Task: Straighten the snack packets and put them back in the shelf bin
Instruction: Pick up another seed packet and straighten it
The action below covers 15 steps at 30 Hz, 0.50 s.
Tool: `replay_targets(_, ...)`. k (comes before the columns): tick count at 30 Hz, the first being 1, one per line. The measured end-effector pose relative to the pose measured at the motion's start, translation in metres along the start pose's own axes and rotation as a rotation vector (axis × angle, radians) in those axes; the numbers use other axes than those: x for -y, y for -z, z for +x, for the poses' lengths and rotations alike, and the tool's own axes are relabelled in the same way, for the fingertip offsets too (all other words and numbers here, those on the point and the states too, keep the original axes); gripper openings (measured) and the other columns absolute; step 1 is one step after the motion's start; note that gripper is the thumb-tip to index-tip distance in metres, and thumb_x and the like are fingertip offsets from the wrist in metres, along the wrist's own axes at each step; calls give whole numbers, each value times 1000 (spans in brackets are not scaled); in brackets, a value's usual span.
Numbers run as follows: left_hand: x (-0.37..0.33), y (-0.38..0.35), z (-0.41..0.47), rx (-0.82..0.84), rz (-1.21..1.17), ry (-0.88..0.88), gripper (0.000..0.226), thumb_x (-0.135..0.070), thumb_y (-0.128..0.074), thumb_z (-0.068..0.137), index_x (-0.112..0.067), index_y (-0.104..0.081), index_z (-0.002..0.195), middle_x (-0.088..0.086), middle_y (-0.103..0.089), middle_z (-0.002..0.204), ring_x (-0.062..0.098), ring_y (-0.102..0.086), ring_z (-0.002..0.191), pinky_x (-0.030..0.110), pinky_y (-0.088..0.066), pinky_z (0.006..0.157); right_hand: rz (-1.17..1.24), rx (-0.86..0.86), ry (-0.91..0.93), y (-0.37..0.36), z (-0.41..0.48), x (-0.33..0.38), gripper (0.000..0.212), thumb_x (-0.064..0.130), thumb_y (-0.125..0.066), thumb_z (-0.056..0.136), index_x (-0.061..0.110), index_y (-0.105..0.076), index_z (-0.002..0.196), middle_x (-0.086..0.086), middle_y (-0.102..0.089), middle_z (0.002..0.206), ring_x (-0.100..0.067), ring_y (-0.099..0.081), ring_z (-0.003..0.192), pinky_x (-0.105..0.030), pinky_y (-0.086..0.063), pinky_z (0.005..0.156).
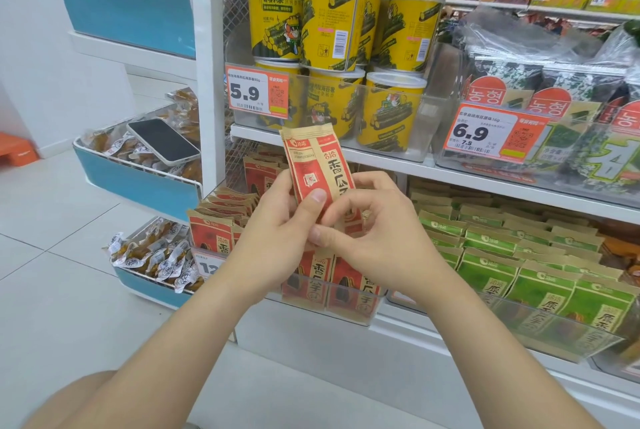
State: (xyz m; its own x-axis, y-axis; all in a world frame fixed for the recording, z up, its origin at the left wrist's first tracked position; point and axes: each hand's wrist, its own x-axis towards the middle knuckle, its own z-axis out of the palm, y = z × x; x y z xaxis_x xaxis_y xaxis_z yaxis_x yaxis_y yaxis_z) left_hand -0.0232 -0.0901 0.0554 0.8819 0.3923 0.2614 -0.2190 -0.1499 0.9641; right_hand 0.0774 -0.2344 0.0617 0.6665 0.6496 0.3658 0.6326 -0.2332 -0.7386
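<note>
I hold a small stack of red and tan snack packets upright in front of the shelf, above their bin. My left hand grips the stack from the left, thumb pressed on the front. My right hand pinches the stack's lower right side. Below the hands stands a clear shelf bin with more of the same red packets standing in rows; its middle is hidden by my hands.
Green packets fill the bin to the right. Yellow tubs and seaweed packs sit on the shelf above. A phone lies on snacks in a blue side rack at left. Tiled floor lies below.
</note>
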Motion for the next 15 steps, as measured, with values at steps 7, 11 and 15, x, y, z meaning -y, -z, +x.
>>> replay_targets(7, -7, -2, 0, 137, -136, 117, 37, -21, -50, 114, -36, -56, 147, 5, -79, 124, 28, -78, 112, 58, -66, 87, 282, -132, -229, 8, 7, 0, 42, 40, -74, 100, 37, -53, 137, 12, -74, 117, -1, -74, 96, -37, -63, 83)
replay_targets(11, -7, -5, 0, 152, -113, 142, 40, -24, -58, 111, -39, -55, 148, 6, -81, 118, 28, -80, 106, 51, -68, 82, 353, -225, -239, 6, 10, 2, 34, 28, -73, 103, 33, -62, 135, 6, -80, 108, -9, -79, 92, -48, -64, 89)
replay_targets(15, -3, 3, 3, 261, 9, 139, 75, -8, -81, 96, -38, -46, 156, 2, -80, 125, 28, -79, 111, 51, -63, 96, 363, -362, -276, 7, 12, 2, 30, 27, -73, 103, 30, -63, 131, 3, -81, 103, -11, -79, 89, -46, -64, 87)
